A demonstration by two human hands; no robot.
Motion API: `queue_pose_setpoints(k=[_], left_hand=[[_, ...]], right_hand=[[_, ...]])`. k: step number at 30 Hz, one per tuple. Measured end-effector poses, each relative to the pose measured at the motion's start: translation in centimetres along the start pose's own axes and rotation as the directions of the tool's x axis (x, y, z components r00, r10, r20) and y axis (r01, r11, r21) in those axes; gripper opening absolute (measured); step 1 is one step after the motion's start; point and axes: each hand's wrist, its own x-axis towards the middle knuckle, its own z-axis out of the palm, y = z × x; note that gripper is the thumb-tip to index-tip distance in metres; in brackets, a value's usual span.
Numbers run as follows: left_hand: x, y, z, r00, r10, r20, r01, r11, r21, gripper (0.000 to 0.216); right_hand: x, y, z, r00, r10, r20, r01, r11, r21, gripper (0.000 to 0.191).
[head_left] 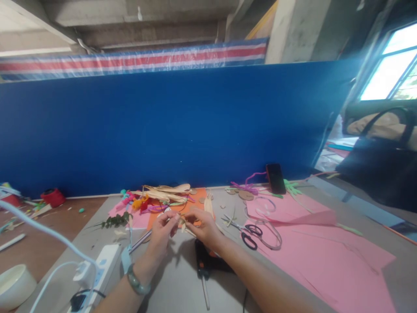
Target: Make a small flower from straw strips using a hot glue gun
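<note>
My left hand (pixel 164 230), with a bangle at the wrist, is closed in a pinch at the middle of the table. Opposite it, my right hand (pixel 203 226) also pinches. Between the fingertips of both is a small straw-coloured piece (pixel 183 227), partly hidden; its exact kind is unclear. Under my right forearm lies a black glue gun (pixel 202 263) with a glue stick (pixel 206 293) poking out. Black-handled scissors (pixel 250 237) rest to the right of my right hand. Behind the hands, pale wooden cutlery (pixel 169 191) lies piled near an orange sheet (pixel 200 195).
A white power strip (pixel 103 265) with cables stands at the left. Pink paper (pixel 332 261) covers much of the right side. A phone (pixel 275 179) leans against the blue partition (pixel 182 126). A green sprig (pixel 115 220), a red roll (pixel 53 198) and a white cup (pixel 16 284) are leftward.
</note>
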Motion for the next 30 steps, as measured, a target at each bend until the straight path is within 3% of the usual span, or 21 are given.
queue_pose_setpoints(k=[4,8,14,30], left_hand=[[-0.01,0.08,0.01,1.0,-0.014,-0.006,0.014,1.0,0.008,0.024],[0.02,0.14,-0.02,0.999,-0.041,-0.019,0.041,0.999,-0.015,0.024],[0.16,0.1,-0.11,0.999,-0.05,-0.009,0.049,0.998,-0.031,0.027],[0.28,0.06,-0.08,0.989,-0.146,0.018,0.147,0.978,-0.148,0.025]], right_hand=[[-0.15,0.33,0.03,0.999,0.009,-0.042,-0.01,1.0,-0.016,0.009],[-0.03,0.07,-0.21,0.999,-0.045,-0.028,0.043,0.997,-0.063,0.018],[0.06,-0.42,-0.32,0.994,-0.112,-0.011,0.111,0.99,-0.087,0.017],[-0.2,-0.1,-0.09,0.993,-0.111,-0.048,0.104,0.987,-0.124,0.018]])
